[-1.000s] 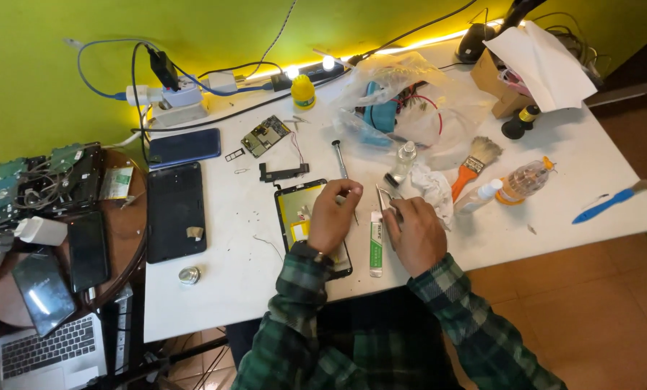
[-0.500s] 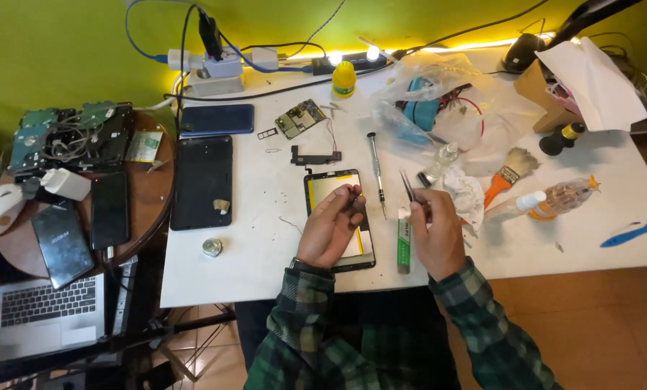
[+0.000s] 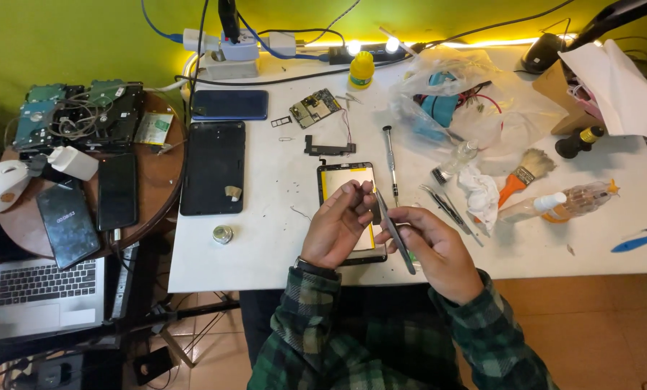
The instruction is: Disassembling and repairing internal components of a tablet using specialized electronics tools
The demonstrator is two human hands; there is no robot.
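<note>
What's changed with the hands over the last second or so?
Both hands have lifted off the opened tablet and drawn toward the person. The right hand now holds tweezers up against a small part pinched in the left hand. The camera view shifted too. The screwdriver, brush and circuit board lie as before.

Paintbrush [image 3: 523, 176], laptop [image 3: 40, 292] (lower left), screwdriver [image 3: 390, 153]

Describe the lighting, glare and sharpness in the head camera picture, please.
Head view: bright bulbs along the wall blow out to white and tint the wall yellow; the white table is evenly lit; the left hand and right hand holding tweezers are fairly sharp; edges bow slightly from the wide lens.
</note>
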